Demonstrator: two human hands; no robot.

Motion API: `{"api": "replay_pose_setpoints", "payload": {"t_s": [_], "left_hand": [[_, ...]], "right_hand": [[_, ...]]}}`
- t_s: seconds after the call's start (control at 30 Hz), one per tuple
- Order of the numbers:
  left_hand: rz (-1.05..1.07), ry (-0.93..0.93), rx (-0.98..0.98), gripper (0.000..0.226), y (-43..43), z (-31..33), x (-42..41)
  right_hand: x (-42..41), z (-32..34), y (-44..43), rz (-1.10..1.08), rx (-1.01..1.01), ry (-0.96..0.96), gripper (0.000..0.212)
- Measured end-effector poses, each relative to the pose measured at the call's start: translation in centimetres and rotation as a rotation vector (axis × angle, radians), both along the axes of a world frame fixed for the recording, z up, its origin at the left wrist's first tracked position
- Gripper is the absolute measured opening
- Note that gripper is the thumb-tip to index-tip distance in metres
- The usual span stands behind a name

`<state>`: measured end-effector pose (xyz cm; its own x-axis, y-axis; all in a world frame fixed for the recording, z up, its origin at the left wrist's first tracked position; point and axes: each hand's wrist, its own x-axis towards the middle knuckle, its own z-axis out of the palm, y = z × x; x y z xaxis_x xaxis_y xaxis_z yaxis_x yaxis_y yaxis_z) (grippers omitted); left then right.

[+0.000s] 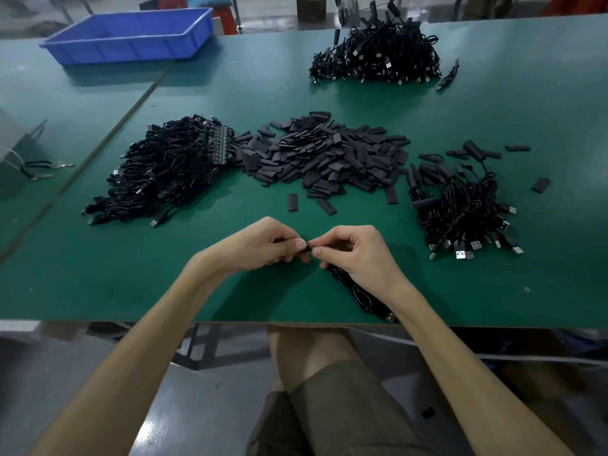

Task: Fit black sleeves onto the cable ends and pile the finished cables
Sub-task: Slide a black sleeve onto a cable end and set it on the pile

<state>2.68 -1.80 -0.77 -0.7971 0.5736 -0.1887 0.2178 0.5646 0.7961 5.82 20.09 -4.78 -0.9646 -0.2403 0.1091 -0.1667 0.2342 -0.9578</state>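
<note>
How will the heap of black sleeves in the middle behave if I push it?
Probably it scatters: the black sleeves lie loose, with strays beside the heap. They look flat and thin, so likely light, sliding on the green table rather than rolling.

This is a factory assembly workshop. A long green work table (493, 126) carries big heaps of the same black cables (158, 172) and a heap of cut black sleeves (322, 156). A blue plastic bin (131, 37) stands at its far side, and the floor (197, 406) is grey and shiny.
</note>
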Motion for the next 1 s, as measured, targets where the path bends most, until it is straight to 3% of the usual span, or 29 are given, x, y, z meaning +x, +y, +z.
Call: {"api": "replay_pose_setpoints", "payload": {"t_s": [0.5, 1.0], "left_hand": [[0.097, 0.005, 0.070, 0.019, -0.3, -0.8, 0.4], [0.166, 0.086, 0.039, 0.015, 0.0, -1.2, 1.2]], "right_hand": [[0.1, 0.6, 0.2, -0.002, -0.137, -0.053, 0.012], [0.3, 0.9, 0.1, 0.016, -0.048, -0.037, 0.010]]}}
